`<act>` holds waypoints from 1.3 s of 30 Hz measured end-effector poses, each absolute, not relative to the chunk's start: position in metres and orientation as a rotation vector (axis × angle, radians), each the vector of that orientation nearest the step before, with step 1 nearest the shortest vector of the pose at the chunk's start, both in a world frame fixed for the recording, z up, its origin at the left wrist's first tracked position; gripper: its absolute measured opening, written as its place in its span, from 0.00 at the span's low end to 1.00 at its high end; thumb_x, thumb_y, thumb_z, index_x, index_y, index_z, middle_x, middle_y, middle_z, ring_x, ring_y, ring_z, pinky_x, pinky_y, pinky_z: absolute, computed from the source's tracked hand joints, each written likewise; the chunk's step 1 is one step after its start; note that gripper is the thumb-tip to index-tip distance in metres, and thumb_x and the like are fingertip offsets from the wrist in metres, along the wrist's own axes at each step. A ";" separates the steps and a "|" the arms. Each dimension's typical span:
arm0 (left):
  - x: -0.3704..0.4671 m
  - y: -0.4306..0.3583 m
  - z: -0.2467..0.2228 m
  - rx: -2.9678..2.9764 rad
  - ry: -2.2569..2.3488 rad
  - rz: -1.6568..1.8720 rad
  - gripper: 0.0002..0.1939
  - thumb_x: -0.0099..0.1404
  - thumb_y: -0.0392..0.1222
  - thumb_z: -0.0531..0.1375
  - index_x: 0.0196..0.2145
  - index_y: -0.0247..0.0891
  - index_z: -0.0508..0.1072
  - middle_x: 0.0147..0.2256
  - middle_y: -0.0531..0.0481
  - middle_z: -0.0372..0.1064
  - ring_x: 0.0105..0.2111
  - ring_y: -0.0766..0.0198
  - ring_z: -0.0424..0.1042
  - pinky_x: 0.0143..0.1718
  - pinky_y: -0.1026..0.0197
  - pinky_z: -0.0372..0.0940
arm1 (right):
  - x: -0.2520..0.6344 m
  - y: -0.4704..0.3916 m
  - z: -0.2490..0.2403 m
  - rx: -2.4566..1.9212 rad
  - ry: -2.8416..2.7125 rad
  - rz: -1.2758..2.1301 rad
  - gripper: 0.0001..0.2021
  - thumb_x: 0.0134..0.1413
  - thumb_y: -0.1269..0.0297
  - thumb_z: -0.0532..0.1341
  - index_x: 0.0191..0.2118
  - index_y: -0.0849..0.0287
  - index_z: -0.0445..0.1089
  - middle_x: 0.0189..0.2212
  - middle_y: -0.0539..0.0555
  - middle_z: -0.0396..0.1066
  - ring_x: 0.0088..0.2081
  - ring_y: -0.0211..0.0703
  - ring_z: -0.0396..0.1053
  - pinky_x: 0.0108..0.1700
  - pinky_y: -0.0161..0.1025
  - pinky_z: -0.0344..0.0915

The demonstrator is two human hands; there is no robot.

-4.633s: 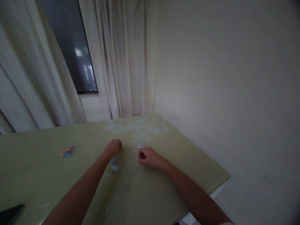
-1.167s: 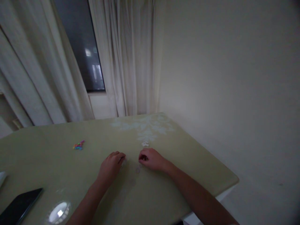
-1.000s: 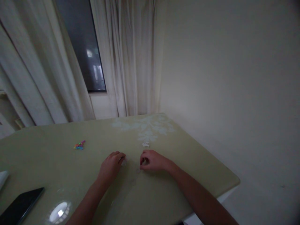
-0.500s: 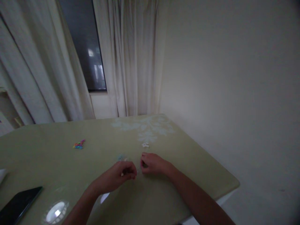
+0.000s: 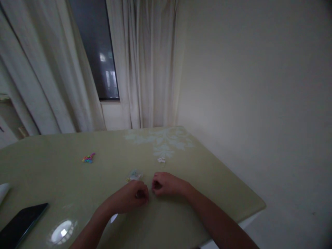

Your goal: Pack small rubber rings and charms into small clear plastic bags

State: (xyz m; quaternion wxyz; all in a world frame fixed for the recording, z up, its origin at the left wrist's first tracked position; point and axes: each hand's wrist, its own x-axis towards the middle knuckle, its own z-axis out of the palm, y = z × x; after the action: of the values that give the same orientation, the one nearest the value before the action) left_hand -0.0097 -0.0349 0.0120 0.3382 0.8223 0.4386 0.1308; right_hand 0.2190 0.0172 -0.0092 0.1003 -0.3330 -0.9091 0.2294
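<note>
My left hand (image 5: 131, 197) is just above the table with its fingers curled and the thumb meeting the fingertips. My right hand (image 5: 166, 184) faces it a small gap away, also closed in a pinch. Whatever either hand holds is too small or hidden to make out. Just beyond my left hand lies a small heap of pale, bluish and yellowish bits (image 5: 135, 175), partly covered by the hand. A small white piece (image 5: 161, 160) rests on the table beyond my right hand.
A cluster of small bright multicoloured pieces (image 5: 89, 158) lies farther left on the greenish table (image 5: 207, 193). A dark tablet-like slab (image 5: 22, 223) is at the near left, by a round glare spot (image 5: 62, 232). A white object (image 5: 3, 191) shows at the left edge. The wall borders the right side.
Both hands have shifted slightly left and nearer to me, and the left fingers have curled tighter. More of the pale heap shows now. The view has moved slightly.
</note>
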 end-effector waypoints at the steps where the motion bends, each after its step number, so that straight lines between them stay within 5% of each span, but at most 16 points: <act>1: -0.008 -0.034 0.010 2.158 1.153 0.353 0.11 0.56 0.37 0.58 0.33 0.40 0.82 0.31 0.50 0.79 0.32 0.60 0.76 0.34 0.63 0.66 | 0.218 0.016 -0.010 -1.014 -2.713 0.620 0.05 0.50 0.67 0.69 0.36 0.59 0.76 0.33 0.51 0.73 0.33 0.40 0.67 0.35 0.34 0.60; 6: -0.004 -0.031 0.003 2.181 1.264 0.364 0.14 0.54 0.35 0.57 0.35 0.39 0.82 0.30 0.50 0.79 0.31 0.59 0.76 0.32 0.63 0.64 | 0.216 0.014 -0.007 -1.002 -2.814 0.501 0.06 0.49 0.65 0.69 0.34 0.59 0.75 0.33 0.51 0.73 0.31 0.40 0.65 0.32 0.34 0.56; 15: -0.007 -0.043 0.003 2.328 1.364 0.168 0.08 0.64 0.38 0.55 0.34 0.39 0.74 0.36 0.45 0.76 0.35 0.55 0.73 0.36 0.59 0.61 | 0.223 0.022 -0.007 -0.997 -2.634 0.898 0.04 0.48 0.70 0.69 0.32 0.60 0.74 0.29 0.47 0.70 0.32 0.37 0.66 0.34 0.32 0.59; 22: 0.006 -0.040 0.014 2.237 1.168 0.561 0.09 0.70 0.38 0.51 0.35 0.41 0.70 0.33 0.50 0.73 0.33 0.61 0.69 0.36 0.62 0.64 | 0.227 0.028 -0.010 -0.964 -2.229 1.254 0.01 0.52 0.72 0.64 0.32 0.61 0.71 0.26 0.44 0.65 0.28 0.34 0.60 0.32 0.32 0.57; 29: 0.011 -0.031 0.011 2.065 1.149 0.985 0.05 0.66 0.41 0.61 0.36 0.41 0.78 0.34 0.50 0.80 0.36 0.60 0.78 0.42 0.60 0.71 | 0.224 0.027 -0.004 -0.711 -1.972 1.491 0.13 0.56 0.56 0.67 0.31 0.60 0.66 0.25 0.44 0.60 0.28 0.34 0.55 0.32 0.34 0.52; 39: 0.010 -0.024 -0.001 2.217 0.982 1.460 0.09 0.71 0.44 0.62 0.38 0.42 0.83 0.36 0.48 0.81 0.36 0.62 0.80 0.39 0.63 0.74 | 0.220 0.025 -0.001 -0.659 -1.833 1.515 0.24 0.52 0.41 0.68 0.31 0.59 0.66 0.26 0.45 0.59 0.28 0.35 0.52 0.31 0.35 0.48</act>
State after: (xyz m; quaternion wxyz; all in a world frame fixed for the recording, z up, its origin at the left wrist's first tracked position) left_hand 0.0104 -0.0244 -0.0010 0.1549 0.7738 0.3427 0.5097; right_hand 0.2203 0.0255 -0.0013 0.3305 -0.2519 -0.7011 0.5794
